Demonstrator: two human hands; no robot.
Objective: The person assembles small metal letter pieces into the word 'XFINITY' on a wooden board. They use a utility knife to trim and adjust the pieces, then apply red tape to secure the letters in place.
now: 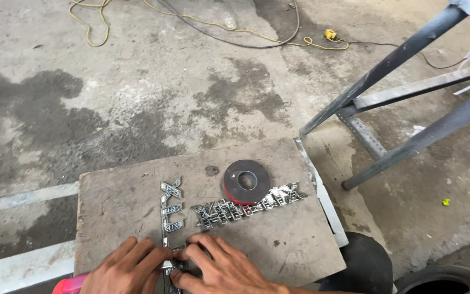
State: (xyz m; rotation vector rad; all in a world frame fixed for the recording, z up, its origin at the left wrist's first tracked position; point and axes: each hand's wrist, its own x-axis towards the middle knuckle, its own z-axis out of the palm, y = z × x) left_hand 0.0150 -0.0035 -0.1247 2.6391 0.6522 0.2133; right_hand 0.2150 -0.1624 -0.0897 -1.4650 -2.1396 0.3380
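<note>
My left hand point(123, 269) and my right hand point(221, 268) meet at the near edge of a worn wooden board point(115, 201). Both sets of fingertips press on the lower end of a chrome emblem strip point(171, 209) that runs away from me. A second chrome emblem strip point(248, 207) lies crosswise to the right, untouched. A dark roll of tape with a red edge point(246, 182) rests on the board just behind that second strip.
The board sits over stained concrete floor point(137, 98). A grey metal frame with angled legs point(398, 92) stands at the right. Yellow and black cables point(218, 27) trail across the far floor. A black tyre point(447, 280) and a dark rounded object point(363, 261) sit at bottom right. A pink item point(69, 284) shows under my left wrist.
</note>
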